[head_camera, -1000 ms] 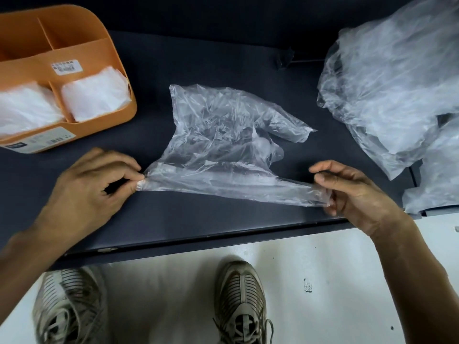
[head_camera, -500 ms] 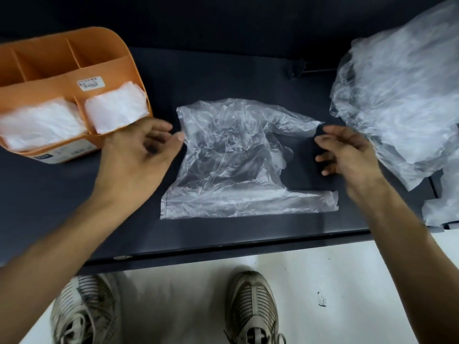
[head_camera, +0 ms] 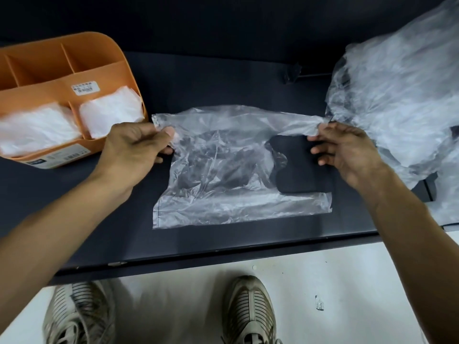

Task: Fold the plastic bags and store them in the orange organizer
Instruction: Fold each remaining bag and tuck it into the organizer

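Mid-fold on one clear plastic bag [head_camera: 223,170], spread flat on the dark tabletop [head_camera: 223,78]. Left hand [head_camera: 134,150] pinches the far-left corner, right hand [head_camera: 345,147] pinches the bunched far-right end; fingers curled tight on film, far edge pulled taut between them. Near edge lies flat. Next move, likely: bring the far edge down onto the near one, corners matched. Orange organizer [head_camera: 109,53] sits left, two front compartments holding folded bags; unfolded pile [head_camera: 397,95] sits right.
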### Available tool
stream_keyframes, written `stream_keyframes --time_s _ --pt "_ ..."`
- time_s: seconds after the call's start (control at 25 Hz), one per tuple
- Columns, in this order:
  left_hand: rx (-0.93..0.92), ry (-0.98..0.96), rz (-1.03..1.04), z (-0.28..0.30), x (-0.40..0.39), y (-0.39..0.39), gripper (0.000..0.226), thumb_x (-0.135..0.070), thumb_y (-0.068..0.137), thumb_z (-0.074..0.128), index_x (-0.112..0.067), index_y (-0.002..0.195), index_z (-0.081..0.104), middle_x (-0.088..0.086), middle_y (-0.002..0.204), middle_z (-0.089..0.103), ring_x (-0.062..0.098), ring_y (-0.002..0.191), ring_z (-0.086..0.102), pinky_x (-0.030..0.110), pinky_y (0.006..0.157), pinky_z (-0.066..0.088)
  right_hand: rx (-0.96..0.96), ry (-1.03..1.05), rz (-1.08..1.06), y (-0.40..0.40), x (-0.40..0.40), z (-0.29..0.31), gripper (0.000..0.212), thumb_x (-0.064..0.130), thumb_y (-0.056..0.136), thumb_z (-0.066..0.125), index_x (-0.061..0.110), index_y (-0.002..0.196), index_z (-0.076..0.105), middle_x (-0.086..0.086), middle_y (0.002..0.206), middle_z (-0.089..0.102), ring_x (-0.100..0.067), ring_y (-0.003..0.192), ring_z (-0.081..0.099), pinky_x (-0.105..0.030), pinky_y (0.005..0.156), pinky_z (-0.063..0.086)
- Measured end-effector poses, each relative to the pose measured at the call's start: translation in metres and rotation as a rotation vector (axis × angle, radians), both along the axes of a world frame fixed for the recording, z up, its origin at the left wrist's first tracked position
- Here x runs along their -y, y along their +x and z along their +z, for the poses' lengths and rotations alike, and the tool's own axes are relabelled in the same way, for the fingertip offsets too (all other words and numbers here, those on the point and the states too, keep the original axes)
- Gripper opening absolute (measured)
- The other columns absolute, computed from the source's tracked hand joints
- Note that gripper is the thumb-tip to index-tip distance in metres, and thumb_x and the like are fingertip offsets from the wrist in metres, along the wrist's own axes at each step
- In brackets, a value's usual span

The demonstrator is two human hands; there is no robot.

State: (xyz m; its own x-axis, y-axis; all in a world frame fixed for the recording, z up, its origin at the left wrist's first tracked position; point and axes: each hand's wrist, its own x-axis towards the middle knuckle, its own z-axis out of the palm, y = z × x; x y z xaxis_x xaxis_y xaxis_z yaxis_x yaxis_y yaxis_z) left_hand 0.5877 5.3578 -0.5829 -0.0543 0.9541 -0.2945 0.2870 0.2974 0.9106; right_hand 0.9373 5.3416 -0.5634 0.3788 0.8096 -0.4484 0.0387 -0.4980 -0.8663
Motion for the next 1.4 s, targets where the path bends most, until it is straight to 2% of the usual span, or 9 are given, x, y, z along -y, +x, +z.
stream_keyframes --time_s 0.2,0.36,0.56,0.68,0.84,1.04,1.2,1.32,1.4 --pt "0.056 -0.087 -0.092 0.009 0.001 -0.017 0.015 -0.014 0.097 0.063 -0.015 0.085 0.072 -0.006 0.071 0.075 0.004 0.064 0.069 0.014 0.061 0.056 0.104 -0.131 0.119 0.013 -0.003 0.008 0.018 0.022 0.101 0.059 0.017 0.084 0.062 0.001 0.068 0.072 -0.008 0.05 0.062 -0.021 0.045 0.051" --pt "0.042 -0.114 -0.058 0.005 0.002 -0.016 0.012 -0.014 0.099 0.062 -0.018 0.094 0.071 0.003 0.076 0.076 0.004 0.059 0.066 0.015 0.054 0.052 0.619 0.0 -0.044 0.002 -0.01 0.008 0.007 0.029 0.085 0.067 0.023 0.085 0.063 0.005 0.075 0.064 0.005 0.048 0.055 -0.016 0.058 0.048" --pt "-0.471 0.569 -0.267 0.0 0.023 -0.014 0.01 -0.017 0.096 0.062 -0.014 0.105 0.065 -0.001 0.098 0.068 0.007 0.081 0.06 0.016 0.081 0.046 1.021 0.403 0.173 -0.084 0.058 0.027 0.029 0.011 0.086 0.062 0.008 0.115 0.056 -0.003 0.103 0.057 -0.012 0.089 0.053 -0.017 0.076 0.038" --pt "-0.669 0.665 -0.652 -0.01 0.022 -0.016 0.033 -0.025 0.097 0.047 -0.012 0.122 0.062 0.005 0.13 0.062 0.027 0.111 0.059 0.042 0.094 0.042 1.017 0.519 0.275 -0.121 0.092 0.025 0.02 0.012 0.091 0.06 0.007 0.11 0.058 0.001 0.099 0.053 -0.014 0.079 0.053 -0.015 0.069 0.04" --pt "-0.853 0.621 -0.684 -0.013 0.029 -0.02 0.044 -0.038 0.101 0.035 -0.015 0.126 0.062 0.006 0.124 0.068 0.033 0.103 0.059 0.044 0.083 0.04 1.028 0.294 0.558 -0.155 0.13 -0.006 0.03 0.042 0.096 0.047 0.018 0.106 0.063 0.001 0.102 0.064 -0.022 0.086 0.061 -0.041 0.076 0.051" --pt "-0.542 0.569 -0.577 -0.002 0.045 -0.022 0.036 -0.037 0.097 0.046 -0.016 0.118 0.067 -0.001 0.101 0.073 0.025 0.085 0.069 0.043 0.068 0.058 1.203 0.243 0.477 -0.112 0.106 -0.022 0.034 0.028 0.086 0.055 0.015 0.116 0.064 -0.01 0.131 0.056 -0.036 0.12 0.049 -0.051 0.093 0.042" --pt "-0.64 0.76 -0.698 -0.014 0.049 -0.021 0.027 -0.029 0.096 0.055 -0.013 0.108 0.073 0.0 0.109 0.069 0.023 0.095 0.056 0.041 0.079 0.047 1.136 0.325 0.309 -0.104 0.112 -0.009 0.029 0.022 0.087 0.059 0.015 0.115 0.063 -0.008 0.122 0.057 -0.033 0.101 0.052 -0.044 0.084 0.039" --pt "-0.716 0.795 -0.741 -0.025 0.055 -0.022 0.034 -0.035 0.096 0.054 -0.014 0.115 0.072 0.003 0.127 0.066 0.023 0.108 0.054 0.038 0.082 0.038 1.096 0.231 0.398 -0.115 0.139 -0.024 0.044 0.036 0.1 0.048 0.015 0.139 0.052 -0.008 0.146 0.048 -0.034 0.132 0.045 -0.047 0.107 0.032" --pt "-0.75 0.776 -0.755 -0.031 0.059 -0.028 0.042 -0.039 0.096 0.051 -0.012 0.124 0.069 0.006 0.138 0.061 0.024 0.119 0.052 0.039 0.089 0.037 1.14 0.118 0.52 -0.114 0.158 -0.042 0.059 0.049 0.105 0.029 0.021 0.157 0.029 -0.003 0.166 0.023 -0.029 0.154 0.015 -0.049 0.122 0.011"
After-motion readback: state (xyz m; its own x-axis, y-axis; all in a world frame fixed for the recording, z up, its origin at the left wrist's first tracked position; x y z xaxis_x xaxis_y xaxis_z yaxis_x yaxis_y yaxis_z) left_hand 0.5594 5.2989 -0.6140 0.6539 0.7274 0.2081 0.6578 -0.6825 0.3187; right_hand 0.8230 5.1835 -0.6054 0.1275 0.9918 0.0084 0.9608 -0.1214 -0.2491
